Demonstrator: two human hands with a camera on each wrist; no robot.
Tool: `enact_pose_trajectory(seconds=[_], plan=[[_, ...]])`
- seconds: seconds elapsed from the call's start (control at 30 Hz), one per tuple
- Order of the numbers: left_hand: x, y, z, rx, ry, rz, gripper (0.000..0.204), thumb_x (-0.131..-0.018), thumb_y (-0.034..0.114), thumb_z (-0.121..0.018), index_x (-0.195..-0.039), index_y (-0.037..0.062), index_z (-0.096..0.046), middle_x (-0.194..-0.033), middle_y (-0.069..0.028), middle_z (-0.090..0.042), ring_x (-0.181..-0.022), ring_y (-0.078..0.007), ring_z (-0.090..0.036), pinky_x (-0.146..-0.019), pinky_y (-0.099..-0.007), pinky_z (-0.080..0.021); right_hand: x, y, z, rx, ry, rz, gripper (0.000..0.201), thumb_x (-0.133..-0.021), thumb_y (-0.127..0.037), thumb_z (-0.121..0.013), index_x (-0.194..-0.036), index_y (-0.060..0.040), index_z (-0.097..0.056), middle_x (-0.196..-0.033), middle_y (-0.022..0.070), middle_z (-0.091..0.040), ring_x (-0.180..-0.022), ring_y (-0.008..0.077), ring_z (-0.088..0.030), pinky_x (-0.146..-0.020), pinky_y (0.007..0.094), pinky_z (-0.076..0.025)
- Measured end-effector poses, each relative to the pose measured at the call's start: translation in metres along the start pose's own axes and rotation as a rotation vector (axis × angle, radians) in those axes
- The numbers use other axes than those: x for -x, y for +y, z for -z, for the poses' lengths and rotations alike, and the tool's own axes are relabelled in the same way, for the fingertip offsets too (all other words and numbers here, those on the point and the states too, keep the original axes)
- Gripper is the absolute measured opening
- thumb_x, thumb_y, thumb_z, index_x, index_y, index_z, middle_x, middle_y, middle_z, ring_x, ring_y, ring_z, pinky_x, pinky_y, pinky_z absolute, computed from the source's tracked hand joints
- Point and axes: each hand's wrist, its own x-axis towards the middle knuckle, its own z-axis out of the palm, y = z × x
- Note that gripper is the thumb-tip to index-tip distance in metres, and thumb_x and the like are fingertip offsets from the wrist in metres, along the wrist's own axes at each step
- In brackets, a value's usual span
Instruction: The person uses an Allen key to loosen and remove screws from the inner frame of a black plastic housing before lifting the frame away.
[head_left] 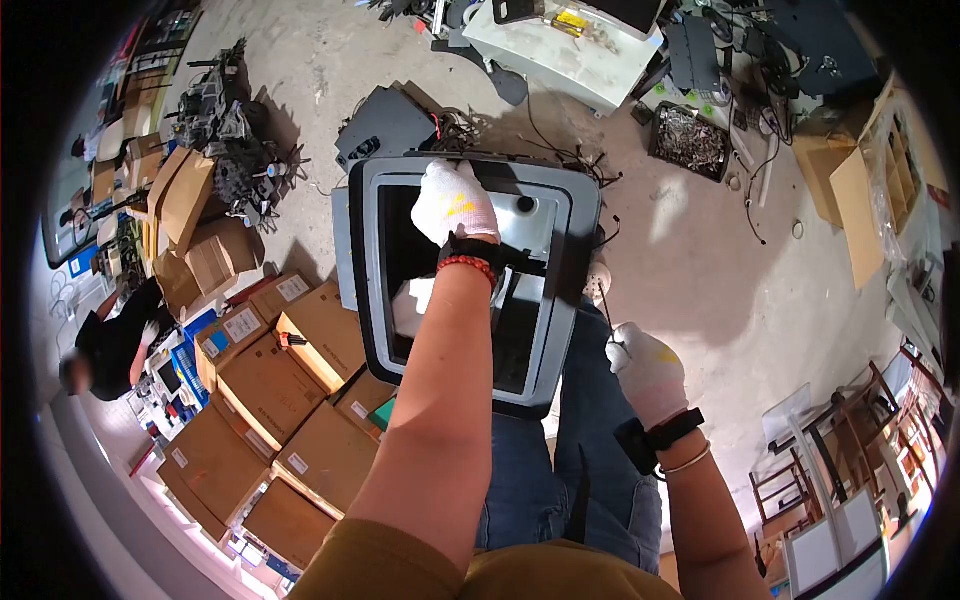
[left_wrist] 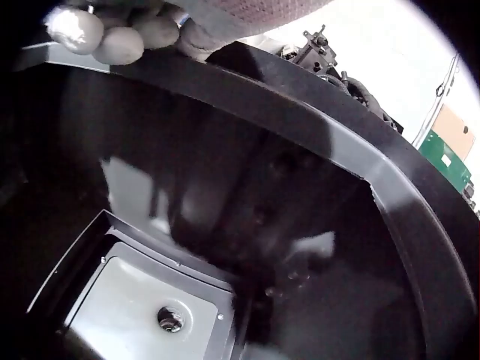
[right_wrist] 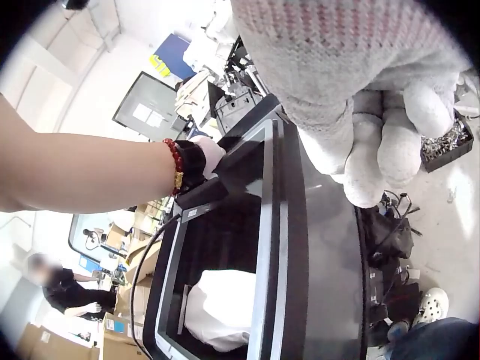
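Gripping the casing (head_left: 582,260) by its far rim, the left hand (head_left: 455,203) holds it before the person's legs (head_left: 520,490); the right hand (head_left: 648,375) pinches a thin rod (head_left: 606,308). The hollow shell looks stiff, bulky and slick, so opposite rim corners should offer the surest hold.

Grey floor (head_left: 690,270) beneath black tray (right_wrist: 453,155)

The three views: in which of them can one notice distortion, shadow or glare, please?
Head view: strong fisheye bending, black corners, broad shadows on the floor; left wrist view: the inside of the black housing is mostly dark, with pale reflections, while the upper-right background is nearly washed out; right wrist view: dark corners, and a very bright room at upper left.
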Motion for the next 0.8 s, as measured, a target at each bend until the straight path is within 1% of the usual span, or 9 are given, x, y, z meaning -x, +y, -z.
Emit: enact_pose_trajectory(seconds=[0.1,0.17,0.27,0.5,0.6,0.63,0.73,0.77,0.8], plan=[[0.004,-0.002,-0.002,-0.004,0.052,-0.022,0.029,-0.09,0.034,-0.067,-0.099,0.0078,-0.073,-0.097,-0.0147,-0.073,-0.09,-0.0335,-0.071,-0.082,-0.0402,-0.055,-0.001,0.0,0.001,-0.003,-0.042,-0.039,0.02,-0.094,-0.026,-0.058,-0.102,-0.0079,-0.062,-0.087,0.0162,-0.069,-0.086,0.0376,-0.066,-0.075,0.0475,-0.051],[0.009,-0.006,-0.007,0.118,0.192,-0.108,0.028,-0.089,0.031,-0.068,-0.097,0.0053,-0.072,-0.094,-0.0159,-0.073,-0.087,-0.0332,-0.071,-0.08,-0.0396,-0.055,0.0,0.004,-0.001,0.003,-0.009,0.005,0.02,-0.094,-0.026,-0.058,-0.103,-0.008,-0.061,-0.088,0.016,-0.07,-0.087,0.0378,-0.066,-0.075,0.0475,-0.051],[-0.005,-0.02,-0.028,0.254,0.19,-0.121,0.026,-0.088,0.028,-0.069,-0.096,0.0033,-0.072,-0.092,-0.0174,-0.073,-0.086,-0.033,-0.071,-0.078,-0.0391,-0.055,-0.001,0.002,0.004,0.04,-0.039,-0.011,0.02,-0.095,-0.026,-0.058,-0.103,-0.0085,-0.061,-0.088,0.016,-0.069,-0.087,0.0379,-0.066,-0.075,0.0476,-0.052],[-0.002,-0.008,0.003,0.105,-0.016,-0.055,0.031,-0.091,0.032,-0.066,-0.1,0.0032,-0.071,-0.095,-0.0176,-0.073,-0.088,-0.0339,-0.07,-0.079,-0.0377,-0.054,-0.003,0.004,0.004,0.008,-0.038,-0.022,0.02,-0.095,-0.028,-0.057,-0.103,-0.009,-0.061,-0.089,0.016,-0.069,-0.088,0.0378,-0.066,-0.075,0.0478,-0.052],[0.004,-0.003,0.011,0.079,-0.049,-0.026,0.031,-0.089,0.032,-0.068,-0.102,0.0038,-0.071,-0.095,-0.0169,-0.073,-0.088,-0.0327,-0.071,-0.079,-0.0376,-0.054,-0.005,0.004,0.001,0.012,-0.057,-0.023,0.02,-0.095,-0.028,-0.057,-0.102,-0.0088,-0.061,-0.088,0.0156,-0.069,-0.087,0.0376,-0.066,-0.075,0.0475,-0.052],[0.003,-0.005,0.007,0.08,-0.05,-0.026,0.031,-0.089,0.032,-0.068,-0.102,0.0038,-0.071,-0.095,-0.0169,-0.073,-0.088,-0.0327,-0.071,-0.079,-0.0376,-0.054,-0.006,0.001,0.003,0.02,-0.055,-0.027,0.02,-0.095,-0.027,-0.057,-0.102,-0.0088,-0.06,-0.088,0.0155,-0.069,-0.087,0.0375,-0.066,-0.075,0.0474,-0.052],[0.004,-0.012,-0.009,0.193,0.153,-0.079,0.027,-0.088,0.028,-0.071,-0.101,0.0044,-0.071,-0.093,-0.0164,-0.073,-0.088,-0.0325,-0.07,-0.078,-0.0381,-0.054,-0.003,0.002,0.005,0.032,-0.046,-0.03,0.02,-0.095,-0.027,-0.058,-0.101,-0.0089,-0.06,-0.088,0.0153,-0.069,-0.087,0.0374,-0.066,-0.075,0.0473,-0.052],[0.003,-0.013,-0.012,0.193,0.152,-0.077,0.027,-0.088,0.028,-0.071,-0.101,0.0044,-0.071,-0.093,-0.0164,-0.073,-0.088,-0.0325,-0.07,-0.078,-0.0381,-0.054,-0.004,0.003,0.005,0.034,-0.034,-0.016,0.019,-0.095,-0.027,-0.058,-0.101,-0.009,-0.06,-0.087,0.0152,-0.069,-0.087,0.0374,-0.066,-0.075,0.0474,-0.051],[0.003,-0.01,-0.008,0.208,0.093,-0.051,0.027,-0.088,0.029,-0.07,-0.101,0.0048,-0.071,-0.094,-0.0164,-0.073,-0.088,-0.0331,-0.07,-0.078,-0.0385,-0.054,-0.004,0.005,0.005,0.036,-0.034,-0.016,0.019,-0.095,-0.027,-0.058,-0.101,-0.009,-0.06,-0.087,0.0152,-0.069,-0.087,0.0374,-0.066,-0.075,0.0474,-0.051]])
